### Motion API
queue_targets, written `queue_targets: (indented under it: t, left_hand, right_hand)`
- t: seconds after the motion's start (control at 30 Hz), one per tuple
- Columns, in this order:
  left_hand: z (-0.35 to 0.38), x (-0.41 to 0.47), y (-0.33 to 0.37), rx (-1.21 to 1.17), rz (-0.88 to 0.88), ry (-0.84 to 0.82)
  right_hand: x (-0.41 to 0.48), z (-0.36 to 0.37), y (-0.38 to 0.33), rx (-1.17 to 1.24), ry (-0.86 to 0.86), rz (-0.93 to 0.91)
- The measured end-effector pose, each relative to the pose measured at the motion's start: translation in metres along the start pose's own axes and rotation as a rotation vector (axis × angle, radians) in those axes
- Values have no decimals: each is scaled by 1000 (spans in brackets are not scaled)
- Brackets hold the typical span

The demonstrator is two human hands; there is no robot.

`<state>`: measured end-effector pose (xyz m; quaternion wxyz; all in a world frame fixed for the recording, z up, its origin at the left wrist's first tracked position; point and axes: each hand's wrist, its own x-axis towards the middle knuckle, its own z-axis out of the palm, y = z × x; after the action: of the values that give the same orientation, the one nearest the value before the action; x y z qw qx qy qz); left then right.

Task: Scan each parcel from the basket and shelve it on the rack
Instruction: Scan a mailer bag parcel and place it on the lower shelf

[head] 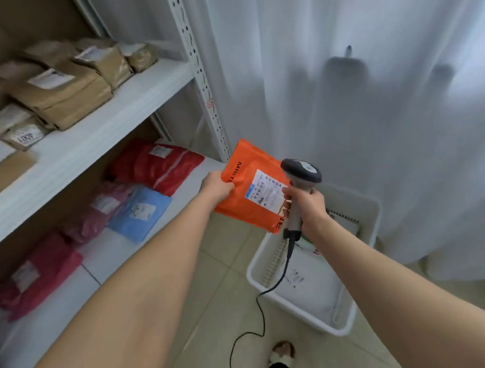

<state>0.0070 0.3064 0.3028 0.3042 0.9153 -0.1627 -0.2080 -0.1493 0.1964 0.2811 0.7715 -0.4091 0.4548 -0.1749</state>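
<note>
Above the basket, left hand is gripping the orange parcel while right hand is grasping the scanner.

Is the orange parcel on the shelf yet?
No: the left hand grips the orange plastic parcel in mid-air beside the white metal rack, near the grey handheld scanner.

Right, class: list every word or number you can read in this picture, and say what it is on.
"MIST", then further along "E", rest covered: orange parcel.
"1001" perhaps, upside down: label on a brown parcel, upper shelf.
Shipping labels on the parcels: too small to read.
</note>
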Motion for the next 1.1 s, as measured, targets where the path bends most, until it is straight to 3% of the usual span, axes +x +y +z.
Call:
queue_targets:
  t: [0.43, 0.63, 0.87, 1.0, 1.1]
  left_hand:
    - [-179, -127, -51, 358, 4, -30]
    - [-244, -165, -89, 397, 50, -43]
    - [-312, -200, -147, 363, 146, 128]
    - [-334, -202, -176, 130, 140, 334]
    - [-335, -217, -189, -275, 44, 227]
  right_hand:
    - [-147, 87, 13, -135, -208, 3]
    - [-208, 142, 48, -185, -289, 36]
    - [-273, 208, 91, -179, -231, 53]
    - [-303, 227, 92, -42, -153, 88]
    - [-317, 228, 83, 35, -120, 88]
